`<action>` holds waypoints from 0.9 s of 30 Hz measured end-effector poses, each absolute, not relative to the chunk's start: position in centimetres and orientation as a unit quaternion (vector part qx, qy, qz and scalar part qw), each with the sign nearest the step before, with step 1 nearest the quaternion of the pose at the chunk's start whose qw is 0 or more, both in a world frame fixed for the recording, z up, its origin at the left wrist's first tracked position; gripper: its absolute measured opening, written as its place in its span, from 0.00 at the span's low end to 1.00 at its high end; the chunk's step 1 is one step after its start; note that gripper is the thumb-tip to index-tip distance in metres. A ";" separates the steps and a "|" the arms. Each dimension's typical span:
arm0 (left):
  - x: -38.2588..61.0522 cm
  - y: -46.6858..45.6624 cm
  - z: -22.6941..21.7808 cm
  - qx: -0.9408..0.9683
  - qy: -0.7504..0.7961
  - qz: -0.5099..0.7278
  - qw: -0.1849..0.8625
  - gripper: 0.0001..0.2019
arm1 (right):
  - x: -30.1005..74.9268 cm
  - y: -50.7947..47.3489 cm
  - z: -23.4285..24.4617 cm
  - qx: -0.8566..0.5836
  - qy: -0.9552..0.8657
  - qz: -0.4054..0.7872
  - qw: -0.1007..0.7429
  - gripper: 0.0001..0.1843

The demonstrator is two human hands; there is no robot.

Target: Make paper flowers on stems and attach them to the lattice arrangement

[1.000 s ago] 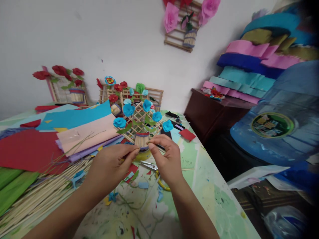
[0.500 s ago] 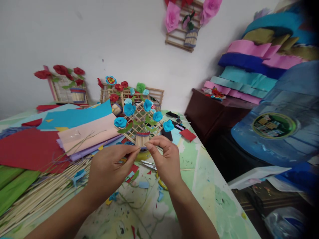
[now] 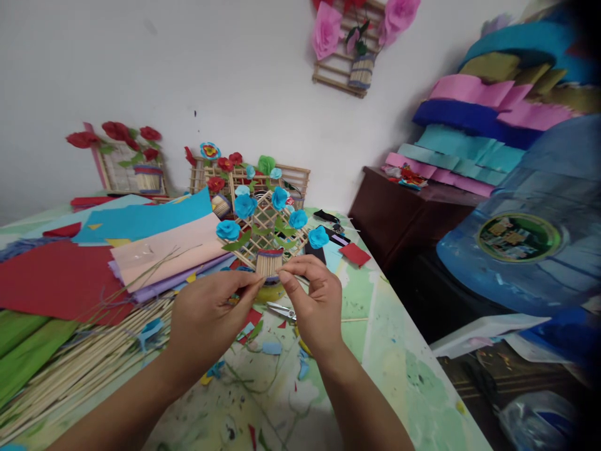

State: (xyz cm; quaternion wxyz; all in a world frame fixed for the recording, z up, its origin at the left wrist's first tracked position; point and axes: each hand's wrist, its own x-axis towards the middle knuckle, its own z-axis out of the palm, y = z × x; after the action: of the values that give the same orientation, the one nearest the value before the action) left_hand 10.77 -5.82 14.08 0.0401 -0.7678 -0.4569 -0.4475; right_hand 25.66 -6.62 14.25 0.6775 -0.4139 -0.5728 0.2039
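Observation:
Both hands are up over the near part of the table, thumb and fingertips pinched together. My left hand (image 3: 211,310) is closed just left of a small stick basket (image 3: 269,265) with a red and blue band. My right hand (image 3: 313,300) pinches at the basket's right side. Whatever lies between the fingertips is too small to make out. Behind them stands a wooden stick lattice (image 3: 263,220) with blue paper flowers (image 3: 245,205) and green paper leaves (image 3: 243,240). Scissors (image 3: 282,310) with yellow handles lie below, partly hidden by my right hand.
Coloured paper sheets (image 3: 159,216) and a bundle of thin sticks (image 3: 107,357) cover the table's left side. Paper scraps (image 3: 271,347) lie in front. A large blue water bottle (image 3: 521,219) stands at right, near a dark cabinet (image 3: 404,207) piled with crepe paper (image 3: 469,119).
My right hand has shifted slightly right, widening the gap between the two pinches a little. My left hand stays almost where it was.

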 end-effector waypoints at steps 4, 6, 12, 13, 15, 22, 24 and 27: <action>10.8 -5.7 14.0 -0.769 -0.450 -0.452 0.034 0.09 | 25.8 -6.6 14.2 -0.415 -0.575 0.194 0.678 0.05; 10.8 -5.6 14.0 -0.773 -0.444 -0.451 0.036 0.09 | 25.8 -6.6 14.3 -0.418 -0.574 0.192 0.678 0.05; 10.7 -5.5 13.8 -0.798 -0.436 -0.415 -0.016 0.10 | 26.0 -6.5 14.5 -0.435 -0.584 0.193 0.657 0.05; 10.7 -5.6 13.9 -0.803 -0.431 -0.409 -0.038 0.11 | 26.1 -6.5 14.6 -0.437 -0.591 0.194 0.650 0.05; 10.7 -5.6 14.1 -0.811 -0.418 -0.401 -0.086 0.15 | 26.4 -6.5 14.8 -0.441 -0.604 0.192 0.636 0.05; 10.7 -4.6 18.0 -0.830 -0.387 -0.382 -0.121 0.15 | 27.4 -6.5 15.3 -0.426 -0.600 0.219 0.640 0.05; 11.0 -4.1 19.0 -0.852 -0.367 -0.335 -0.164 0.14 | 27.6 -6.5 15.4 -0.421 -0.599 0.231 0.641 0.05; 11.6 -3.4 19.7 -0.854 -0.356 -0.319 -0.207 0.13 | 27.9 -6.6 15.5 -0.415 -0.609 0.242 0.631 0.06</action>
State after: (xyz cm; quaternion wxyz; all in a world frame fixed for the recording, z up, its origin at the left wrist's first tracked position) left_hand 11.56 -3.43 19.71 -0.2071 -0.8537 -0.3556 -0.3191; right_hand 27.86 -6.55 15.48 0.6308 -0.4152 -0.6091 0.2422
